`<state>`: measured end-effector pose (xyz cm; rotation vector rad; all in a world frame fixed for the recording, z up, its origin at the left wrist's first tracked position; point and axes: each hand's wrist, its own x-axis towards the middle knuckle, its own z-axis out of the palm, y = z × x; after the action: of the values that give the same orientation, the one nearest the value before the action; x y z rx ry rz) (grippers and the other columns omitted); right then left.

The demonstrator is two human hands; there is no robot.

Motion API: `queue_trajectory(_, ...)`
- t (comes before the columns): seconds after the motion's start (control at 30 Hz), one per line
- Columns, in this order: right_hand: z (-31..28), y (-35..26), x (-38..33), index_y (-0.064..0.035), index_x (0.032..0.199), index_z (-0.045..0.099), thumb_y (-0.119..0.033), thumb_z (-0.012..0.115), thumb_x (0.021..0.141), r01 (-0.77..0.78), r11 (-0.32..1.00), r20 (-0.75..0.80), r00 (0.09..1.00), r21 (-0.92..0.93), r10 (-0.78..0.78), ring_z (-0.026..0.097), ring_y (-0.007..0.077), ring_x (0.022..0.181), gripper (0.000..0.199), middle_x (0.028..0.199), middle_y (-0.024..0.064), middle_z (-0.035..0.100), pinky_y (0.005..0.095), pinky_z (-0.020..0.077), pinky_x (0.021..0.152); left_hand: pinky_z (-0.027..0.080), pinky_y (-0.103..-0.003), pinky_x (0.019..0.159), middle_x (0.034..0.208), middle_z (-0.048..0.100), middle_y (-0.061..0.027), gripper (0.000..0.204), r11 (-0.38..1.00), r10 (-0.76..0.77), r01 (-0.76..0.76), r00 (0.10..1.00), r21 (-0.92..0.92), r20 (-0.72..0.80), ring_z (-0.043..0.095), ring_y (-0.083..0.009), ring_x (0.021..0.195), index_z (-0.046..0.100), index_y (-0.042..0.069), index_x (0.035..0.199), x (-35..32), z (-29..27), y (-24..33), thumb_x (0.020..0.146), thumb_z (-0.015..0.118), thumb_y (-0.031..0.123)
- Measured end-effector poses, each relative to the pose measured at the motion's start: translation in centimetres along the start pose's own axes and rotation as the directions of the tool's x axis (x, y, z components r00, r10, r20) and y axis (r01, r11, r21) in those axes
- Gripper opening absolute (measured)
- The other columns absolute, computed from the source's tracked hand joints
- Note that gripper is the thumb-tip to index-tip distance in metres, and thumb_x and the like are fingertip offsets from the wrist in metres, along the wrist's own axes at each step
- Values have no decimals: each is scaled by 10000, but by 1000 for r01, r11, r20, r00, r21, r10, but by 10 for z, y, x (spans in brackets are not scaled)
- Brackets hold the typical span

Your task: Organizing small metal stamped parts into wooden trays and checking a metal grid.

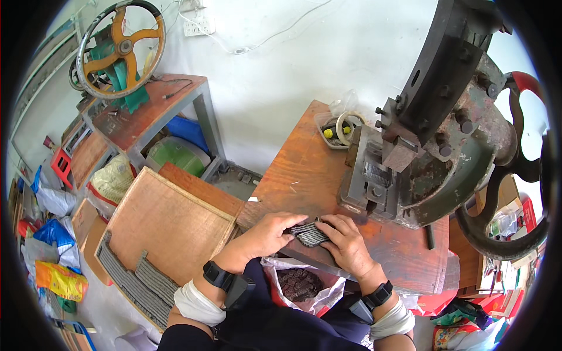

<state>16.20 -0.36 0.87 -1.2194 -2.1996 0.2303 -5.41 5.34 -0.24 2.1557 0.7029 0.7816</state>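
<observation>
Between my two hands is a small block of dark and silver ridged metal strips, held over the near edge of the wooden bench. My left hand pinches its left end between thumb and fingers. My right hand grips the right end, fingers curled over the top. Below them an open white and red bag holds many dark brown metal pieces. To the left, a shallow wooden tray carries rows of similar grey ridged pieces along its near side.
A heavy hand press with a large dark handwheel stands on the bench's right. A plastic tub sits behind it, a dark rod near its base. At far left are another yellow-spoked handwheel and several bags on the floor.
</observation>
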Motion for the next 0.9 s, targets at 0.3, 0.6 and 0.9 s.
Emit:
queue_trajectory(0.3,-2,-7,0,-159,1138,559,-129,592,729,26,968,86,996,-251,-5,459,293,1065,412,1210,91,464,405,400,856,474,-331,744,941,607,-179,476,990,-121,102,969,-101,-213,602,-289,855,511,11,1147,6,12,-6,680,554,-73)
queue_trajectory(0.6,-4,-9,5,-156,1129,564,-107,618,697,59,964,109,994,-261,-32,446,301,1064,438,1221,106,440,408,403,857,445,-345,787,971,584,-155,375,917,45,84,950,391,-310,545,-282,911,568,-1,1061,13,19,-17,688,606,3)
queue_trajectory(0.9,-8,2,7,-79,1118,544,-29,680,626,-52,999,112,992,-1,51,470,312,1016,513,1071,126,517,387,401,869,406,-406,754,933,530,-162,483,950,193,-92,925,298,-327,497,-331,838,510,-17,1011,7,41,26,645,719,218)
